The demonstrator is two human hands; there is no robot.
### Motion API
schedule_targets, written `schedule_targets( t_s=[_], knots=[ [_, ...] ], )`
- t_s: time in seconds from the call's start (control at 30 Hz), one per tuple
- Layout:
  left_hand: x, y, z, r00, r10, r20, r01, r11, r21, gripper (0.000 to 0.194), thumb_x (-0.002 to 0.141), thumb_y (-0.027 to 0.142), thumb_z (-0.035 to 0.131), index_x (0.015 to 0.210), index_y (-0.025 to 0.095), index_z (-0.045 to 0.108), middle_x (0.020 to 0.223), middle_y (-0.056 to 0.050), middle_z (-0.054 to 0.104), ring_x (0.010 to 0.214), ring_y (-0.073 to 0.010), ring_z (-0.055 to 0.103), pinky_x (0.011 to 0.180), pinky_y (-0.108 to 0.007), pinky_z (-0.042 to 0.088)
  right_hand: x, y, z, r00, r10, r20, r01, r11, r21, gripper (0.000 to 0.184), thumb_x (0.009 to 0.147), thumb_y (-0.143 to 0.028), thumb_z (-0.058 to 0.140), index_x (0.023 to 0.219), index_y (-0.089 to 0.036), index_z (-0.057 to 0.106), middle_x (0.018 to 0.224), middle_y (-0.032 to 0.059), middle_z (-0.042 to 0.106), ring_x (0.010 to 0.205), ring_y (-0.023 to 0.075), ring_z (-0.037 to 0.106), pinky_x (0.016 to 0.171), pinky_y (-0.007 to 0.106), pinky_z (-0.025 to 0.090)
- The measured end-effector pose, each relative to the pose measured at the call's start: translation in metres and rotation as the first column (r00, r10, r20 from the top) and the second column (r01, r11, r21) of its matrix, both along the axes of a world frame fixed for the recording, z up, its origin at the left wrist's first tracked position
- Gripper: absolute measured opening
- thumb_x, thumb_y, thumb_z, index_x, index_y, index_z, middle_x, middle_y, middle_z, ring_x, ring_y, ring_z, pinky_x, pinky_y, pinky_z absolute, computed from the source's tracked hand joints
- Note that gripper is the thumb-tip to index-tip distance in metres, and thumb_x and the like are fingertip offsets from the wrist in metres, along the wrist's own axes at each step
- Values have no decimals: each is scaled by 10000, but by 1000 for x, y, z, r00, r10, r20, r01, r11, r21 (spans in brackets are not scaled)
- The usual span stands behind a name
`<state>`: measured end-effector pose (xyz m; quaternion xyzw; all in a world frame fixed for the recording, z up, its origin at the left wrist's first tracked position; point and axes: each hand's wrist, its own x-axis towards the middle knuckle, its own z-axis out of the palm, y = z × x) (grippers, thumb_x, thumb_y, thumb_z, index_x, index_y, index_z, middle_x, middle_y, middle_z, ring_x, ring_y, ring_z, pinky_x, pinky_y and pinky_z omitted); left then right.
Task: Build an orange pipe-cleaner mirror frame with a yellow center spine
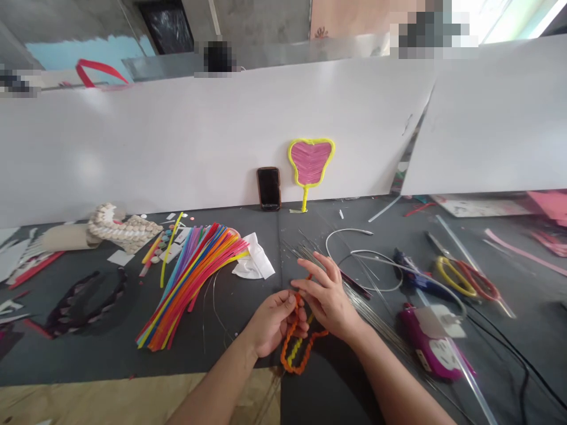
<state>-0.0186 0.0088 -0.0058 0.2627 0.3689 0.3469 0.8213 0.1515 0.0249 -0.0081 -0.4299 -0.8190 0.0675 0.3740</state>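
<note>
My left hand (277, 321) is closed, thumb and fingers pinching an orange twisted pipe cleaner (294, 370) bent into a long wavy loop. Inside that loop runs a yellow twisted pipe cleaner (293, 352). My right hand (325, 289) meets the left at the loop's upper end. Its index finger bends over the orange strand, a short orange tip shows between its fingers, and the other fingers are raised; its thumb is mostly hidden. Part of the loop passes beneath the right palm. Thin metal wires (376, 319) lie beside and under my right forearm.
Left of my hands lies a bundle of colourful pipe cleaners (190, 283) beside a white cloth (254, 260). To the right are scissors (460, 274), a blue glue gun (416, 274) and a magenta device (436, 345) with cables. A phone (269, 189) and a pink-yellow fan shape (311, 162) lean on the white partition (177, 141).
</note>
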Motion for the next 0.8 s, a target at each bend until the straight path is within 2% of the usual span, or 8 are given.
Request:
schedule_targets(
  t_s=[0.13,0.2,0.3,0.43,0.67,0.8],
  knots=[
    [-1,-1,1,994,-41,-99,47,997,59,266,776,368,662,875,122,639,734,-63,666,640,-121,593,634,-236,447,5,3,2,999,-22,32,23,999,-41,190,907,-204,464,867,-259,642,1137,14,645,1232,246,408,1078,513,169],
    [-4,0,3,976,-51,-210,78,990,120,256,750,331,694,893,121,663,768,-68,689,648,-103,563,630,-207,408,6,4,3,999,-49,9,49,998,-40,200,916,-202,453,846,-252,634,1050,8,678,1165,229,464,1076,503,146],
    [-6,0,4,942,-62,-329,128,975,182,241,731,329,706,852,122,681,703,-49,691,581,-90,512,585,-204,362,8,4,3,999,-34,-1,34,999,-26,176,916,-225,478,868,-260,643,959,-6,697,1064,208,518,1072,490,124],
    [-6,1,4,951,-30,-308,81,985,153,247,702,354,718,772,122,672,607,-31,664,552,-102,520,570,-213,354,9,3,4,998,24,50,-24,1000,-2,164,886,-239,540,982,-294,661,956,-4,693,994,189,531,1060,467,138],
    [-2,-1,2,971,-11,-240,44,990,134,223,693,344,729,747,139,660,607,-28,664,568,-112,547,595,-215,365,8,3,4,998,13,64,-14,1000,21,172,872,-227,560,965,-318,672,878,-24,711,888,177,567,1031,478,165],
    [-1,-2,-1,970,3,-242,34,988,148,221,690,343,734,743,141,661,607,-31,665,575,-118,547,600,-216,361,6,1,3,999,-34,23,34,999,10,181,865,-216,567,936,-335,684,853,-31,721,867,176,578,1033,484,150]
  ],
)
